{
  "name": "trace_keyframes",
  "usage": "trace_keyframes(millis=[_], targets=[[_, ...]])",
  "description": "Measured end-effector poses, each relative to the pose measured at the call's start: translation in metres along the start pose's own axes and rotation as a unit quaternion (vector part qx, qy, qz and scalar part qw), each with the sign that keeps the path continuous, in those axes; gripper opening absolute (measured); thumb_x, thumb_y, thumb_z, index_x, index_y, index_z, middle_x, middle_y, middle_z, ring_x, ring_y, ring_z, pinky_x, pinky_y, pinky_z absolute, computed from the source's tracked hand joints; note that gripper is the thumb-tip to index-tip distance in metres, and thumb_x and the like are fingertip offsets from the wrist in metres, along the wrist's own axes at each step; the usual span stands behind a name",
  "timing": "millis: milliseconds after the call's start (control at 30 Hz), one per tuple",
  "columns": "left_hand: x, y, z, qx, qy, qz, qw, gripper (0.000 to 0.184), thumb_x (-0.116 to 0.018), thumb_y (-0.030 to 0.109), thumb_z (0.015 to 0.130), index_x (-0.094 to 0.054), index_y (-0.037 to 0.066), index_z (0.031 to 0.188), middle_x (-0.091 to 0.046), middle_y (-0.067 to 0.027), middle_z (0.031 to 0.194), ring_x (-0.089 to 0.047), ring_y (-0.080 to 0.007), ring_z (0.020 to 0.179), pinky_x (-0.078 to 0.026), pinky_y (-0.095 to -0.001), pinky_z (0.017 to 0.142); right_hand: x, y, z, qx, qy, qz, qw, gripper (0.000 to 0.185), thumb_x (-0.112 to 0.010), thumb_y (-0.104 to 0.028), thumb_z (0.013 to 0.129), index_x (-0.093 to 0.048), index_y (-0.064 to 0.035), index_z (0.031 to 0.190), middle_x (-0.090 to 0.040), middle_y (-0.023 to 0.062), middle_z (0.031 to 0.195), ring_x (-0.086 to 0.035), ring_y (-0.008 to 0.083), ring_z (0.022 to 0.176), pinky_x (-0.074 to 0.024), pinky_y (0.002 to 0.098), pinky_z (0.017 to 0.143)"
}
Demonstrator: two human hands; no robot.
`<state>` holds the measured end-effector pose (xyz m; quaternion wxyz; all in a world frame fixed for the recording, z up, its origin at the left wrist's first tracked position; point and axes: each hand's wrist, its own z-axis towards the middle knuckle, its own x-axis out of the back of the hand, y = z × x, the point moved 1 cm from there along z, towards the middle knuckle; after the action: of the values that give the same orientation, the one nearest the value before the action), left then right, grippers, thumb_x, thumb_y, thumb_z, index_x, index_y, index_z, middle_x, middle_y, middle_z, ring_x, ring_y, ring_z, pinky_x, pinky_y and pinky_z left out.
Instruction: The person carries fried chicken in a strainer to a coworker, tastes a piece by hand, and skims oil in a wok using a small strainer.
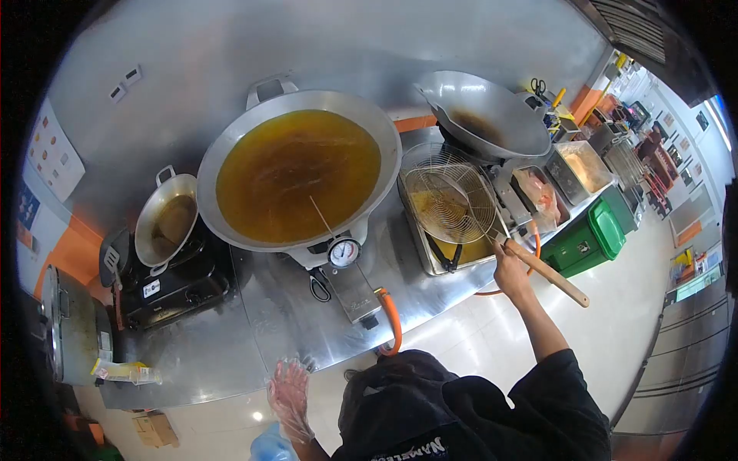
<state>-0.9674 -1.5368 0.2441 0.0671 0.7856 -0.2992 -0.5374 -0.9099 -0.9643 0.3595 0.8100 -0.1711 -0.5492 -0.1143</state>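
The right hand (510, 269) is closed around the wooden handle (550, 274) of a round wire strainer (450, 201), gripping it near the end where the wire joins. The strainer's basket is over the metal tray (417, 240) of oil, right of the big wok (391, 160), and its handle juts past the front edge of the bench (265, 296) above the floor (469, 330). Black-handled tongs (446, 253) lie at the tray's near end, under the strainer's lower rim.

The left hand (289, 393), in a clear plastic glove, is unclenched with its fingers spread. It overlaps the front edge of the bench in view; whether it touches the steel I cannot tell.

A strip of steel separates the big wok from the tray, giving some sideways room, but behind the strainer a second wok (492, 96) crowds close. On the near side, the thermometer (344, 252) sits at the big wok's rim, with scissors (320, 286) just beside and an orange hose (392, 319) curving over the bench edge. A green bin (584, 242) stands right of the right hand, against the bench's front side.
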Motion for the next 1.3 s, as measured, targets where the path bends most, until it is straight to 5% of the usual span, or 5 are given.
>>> trace_keyframes(millis=[300,400,867,1067,1300], targets=[[0.019,-0.008,-0.012,0.003,0.000,0.022,1.000,0.064,-0.045,0.051,0.094,-0.034,0.012,0.144,-0.046,-0.0186,0.134,-0.049,-0.0344,0.119,-0.041,-0.0470,0.100,-0.002,0.000,0.000,-0.030,-0.033,0.008,0.999,0.043,-0.044,0.009,0.081,-0.054,0.0009,0.122,-0.058,0.0280,0.102,-0.056,0.0444,0.100,-0.0464,0.0485,0.084],[0.034,-0.005,-0.011,0.007,-0.067,0.057,0.996,0.068,-0.042,0.053,0.094,-0.027,0.014,0.148,-0.026,-0.0222,0.148,-0.026,-0.0360,0.137,-0.020,-0.0464,0.114,-0.009,-0.004,-0.003,-0.079,-0.101,0.011,0.992,0.044,-0.043,0.009,0.081,-0.054,0.0007,0.123,-0.058,0.0278,0.106,-0.055,0.0448,0.104,-0.0464,0.0475,0.086],[0.022,-0.003,-0.013,-0.037,-0.014,-0.011,0.999,0.064,-0.050,0.047,0.093,-0.035,0.008,0.141,-0.048,-0.0203,0.131,-0.051,-0.0346,0.117,-0.045,-0.0466,0.097,0.024,0.017,0.035,-0.052,-0.029,0.089,0.994,0.029,-0.049,-0.002,0.085,-0.060,0.0037,0.112,-0.063,0.0288,0.088,-0.061,0.0426,0.088,-0.0477,0.0462,0.078],[0.025,-0.003,-0.028,-0.073,0.020,-0.022,0.997,0.061,-0.051,0.046,0.093,-0.038,0.009,0.140,-0.051,-0.0199,0.128,-0.053,-0.0342,0.116,-0.043,-0.0471,0.099,0.135,-0.095,0.166,0.104,0.027,0.053,0.993,0.023,-0.055,-0.021,0.091,-0.065,-0.0045,0.103,-0.064,0.0266,0.085,-0.062,0.0440,0.085,-0.0491,0.0484,0.075],[0.023,-0.006,-0.054,-0.126,0.036,-0.039,0.991,0.061,-0.053,0.048,0.091,-0.040,0.011,0.138,-0.054,-0.0185,0.124,-0.055,-0.0331,0.110,-0.044,-0.0461,0.097,0.085,-0.211,0.278,0.142,-0.118,-0.182,0.966,0.023,-0.056,-0.017,0.086,-0.064,-0.0004,0.099,-0.065,0.0223,0.103,-0.065,0.0396,0.092,-0.0533,0.0473,0.079]])
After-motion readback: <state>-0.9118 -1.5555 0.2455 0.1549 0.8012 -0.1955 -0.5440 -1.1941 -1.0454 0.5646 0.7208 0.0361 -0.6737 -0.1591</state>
